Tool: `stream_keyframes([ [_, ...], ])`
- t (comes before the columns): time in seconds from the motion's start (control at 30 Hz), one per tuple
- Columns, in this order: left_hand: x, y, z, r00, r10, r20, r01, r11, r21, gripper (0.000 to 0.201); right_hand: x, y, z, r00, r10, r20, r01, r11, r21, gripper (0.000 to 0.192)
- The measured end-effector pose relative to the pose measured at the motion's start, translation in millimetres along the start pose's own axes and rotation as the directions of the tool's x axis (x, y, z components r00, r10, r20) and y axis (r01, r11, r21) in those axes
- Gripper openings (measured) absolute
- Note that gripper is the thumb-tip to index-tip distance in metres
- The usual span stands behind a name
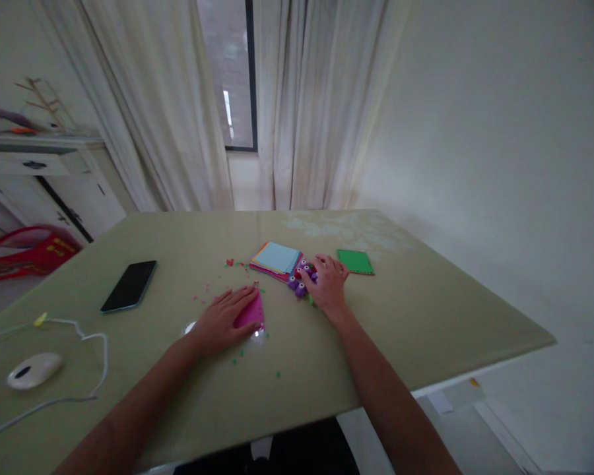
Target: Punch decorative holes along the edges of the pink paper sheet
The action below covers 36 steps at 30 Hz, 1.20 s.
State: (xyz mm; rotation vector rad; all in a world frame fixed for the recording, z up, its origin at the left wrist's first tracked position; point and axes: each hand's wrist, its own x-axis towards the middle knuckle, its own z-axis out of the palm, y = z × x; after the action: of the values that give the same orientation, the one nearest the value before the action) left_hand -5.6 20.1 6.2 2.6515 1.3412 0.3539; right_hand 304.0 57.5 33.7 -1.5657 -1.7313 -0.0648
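Nearest to me on the left lies a white computer mouse [33, 370], its pale cable [86, 369] looping over the glossy olive-green tabletop [426, 323]. A little farther in, my left hand [222, 320] rests flat, fingers stretched out and together, palm down on a pink sheet of craft paper [252, 313] that it pins to the table; it grips nothing. Tiny scraps of red and green paper [237, 356] are scattered around that sheet.

To the right and slightly farther, my right hand [328, 282] lies with fingers curled loosely over a cluster of small purple and red craft punches [299, 280]; I cannot tell whether it has actually closed on one or merely touches them. Just beyond the punches sits a stack of coloured square papers with a light blue sheet on top [277, 258], touching the cluster. Beside my right hand, on its far side, a green square sheet [355, 261] lies alone. Well apart to the left lies a black smartphone [129, 285], face up. Beyond the table hang cream curtains [307, 99].
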Motion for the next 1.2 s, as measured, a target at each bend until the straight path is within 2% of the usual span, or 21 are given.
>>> stream_keyframes([
  [0.1, -5, 4, 0.7, 0.999, 0.012, 0.032, -0.012, 1.000, -0.001, 0.084, 9, 29, -2, 0.988, 0.151, -0.011, -0.145, 0.963, 0.226, 0.030],
  [0.23, -15, 13, 2.6, 0.998, 0.045, 0.050, -0.045, 0.999, -0.006, 0.086, 17, 64, 6, 0.967, 0.256, 0.020, -0.245, 0.896, 0.371, 0.045],
  [0.33, -21, 19, 3.7, 0.995, 0.062, 0.075, -0.060, 0.998, -0.026, 0.088, 19, 75, 16, 0.952, 0.304, 0.048, -0.289, 0.829, 0.479, 0.052],
  [0.5, -29, 33, -0.2, 0.985, 0.091, 0.149, -0.079, 0.994, -0.081, 0.091, 20, 77, 25, 0.953, 0.292, 0.087, -0.281, 0.734, 0.619, 0.055],
  [0.67, -34, 49, -6.1, 0.975, 0.136, 0.176, -0.112, 0.984, -0.142, 0.090, 22, 83, 25, 0.958, 0.278, 0.074, -0.252, 0.686, 0.682, 0.062],
  [0.77, -35, 50, -3.7, 0.981, 0.110, 0.161, -0.080, 0.980, -0.181, 0.089, 24, 88, 25, 0.965, 0.253, 0.074, -0.232, 0.687, 0.689, 0.063],
  [0.83, -31, 50, -1.1, 0.990, 0.087, 0.114, -0.062, 0.976, -0.207, 0.085, 27, 91, 25, 0.971, 0.223, 0.083, -0.218, 0.694, 0.686, 0.063],
  [0.93, -13, 56, -0.1, 0.999, 0.037, -0.009, -0.038, 0.974, -0.225, 0.079, 33, 94, 25, 0.979, 0.164, 0.117, -0.200, 0.707, 0.679, 0.062],
  [1.0, 10, 67, -0.5, 0.997, 0.014, -0.075, -0.030, 0.976, -0.215, 0.081, 39, 95, 27, 0.982, 0.114, 0.153, -0.188, 0.716, 0.673, 0.062],
  [1.1, 56, 86, 3.6, 0.996, 0.027, -0.080, -0.040, 0.987, -0.158, 0.097, 46, 95, 31, 0.976, 0.033, 0.213, -0.169, 0.732, 0.660, 0.061],
  [1.2, 104, 98, 16.1, 0.998, 0.018, -0.067, -0.028, 0.988, -0.150, 0.119, 48, 94, 33, 0.963, -0.038, 0.267, -0.149, 0.750, 0.644, 0.063],
])
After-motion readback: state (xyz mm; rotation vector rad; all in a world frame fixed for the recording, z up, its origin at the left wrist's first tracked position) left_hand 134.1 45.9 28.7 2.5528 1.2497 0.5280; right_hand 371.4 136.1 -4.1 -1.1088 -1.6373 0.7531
